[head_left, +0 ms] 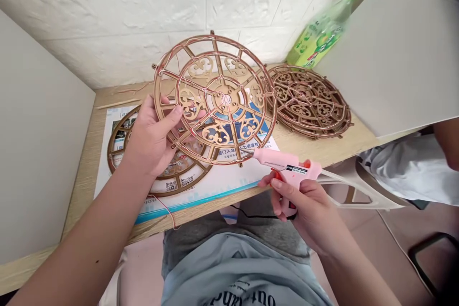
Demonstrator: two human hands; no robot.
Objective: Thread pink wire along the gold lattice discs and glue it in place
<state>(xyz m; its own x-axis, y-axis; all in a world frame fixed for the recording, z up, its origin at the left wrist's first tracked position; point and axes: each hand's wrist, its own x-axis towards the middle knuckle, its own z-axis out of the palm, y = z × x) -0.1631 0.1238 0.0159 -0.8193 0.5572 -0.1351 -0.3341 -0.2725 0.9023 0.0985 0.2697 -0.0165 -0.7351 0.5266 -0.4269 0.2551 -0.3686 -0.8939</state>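
My left hand (156,136) grips the left rim of a round bronze-coloured openwork frame (214,83), thumb in front, and holds it tilted up above the table. Thin reddish wire runs along its rings and spokes. My right hand (299,196) is closed around the handle of a pink glue gun (278,158). The gun's metal nozzle points left, close to the frame's lower rim; whether it touches I cannot tell. Under my left hand, a second round frame (190,182) lies flat on a printed sheet (229,179).
More round frames (311,103) are stacked at the right on the wooden table (81,162). Behind them stands a green-capped bottle (317,33) near the white brick wall (118,14). White panels (36,129) flank the table. Another person's clothed leg (412,167) shows at right.
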